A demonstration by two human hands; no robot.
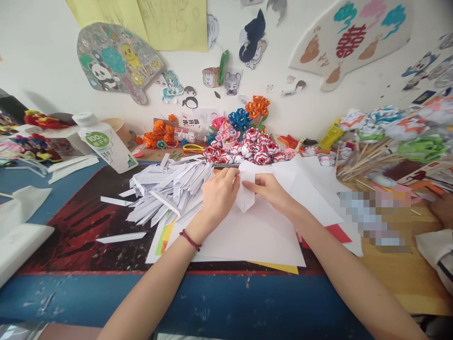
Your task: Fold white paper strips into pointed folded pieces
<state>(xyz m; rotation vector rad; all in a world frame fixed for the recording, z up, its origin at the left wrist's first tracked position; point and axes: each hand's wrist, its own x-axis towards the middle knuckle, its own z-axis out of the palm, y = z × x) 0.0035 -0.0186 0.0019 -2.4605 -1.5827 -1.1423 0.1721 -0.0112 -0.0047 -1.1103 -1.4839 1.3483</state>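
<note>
A small folded piece of white paper (245,200) with a pointed lower end is held up between my hands. My left hand (218,191), with a dark red cord bracelet on the wrist, pinches its left edge. From the other side, the thumb and fingers of my right hand (268,188) grip its right edge. Beneath both hands lie white paper sheets (244,241), with yellow and green edges showing underneath. To the left of my left hand is a large heap of folded white paper strips (170,186).
Red-and-white paper flowers (253,146) stand behind my hands, beside orange and blue flowers. A white bottle (106,144) leans at the back left. Wooden sticks (364,158) and wrapped bundles lie at right. At the far right edge, another person's arm (442,208) is partly visible.
</note>
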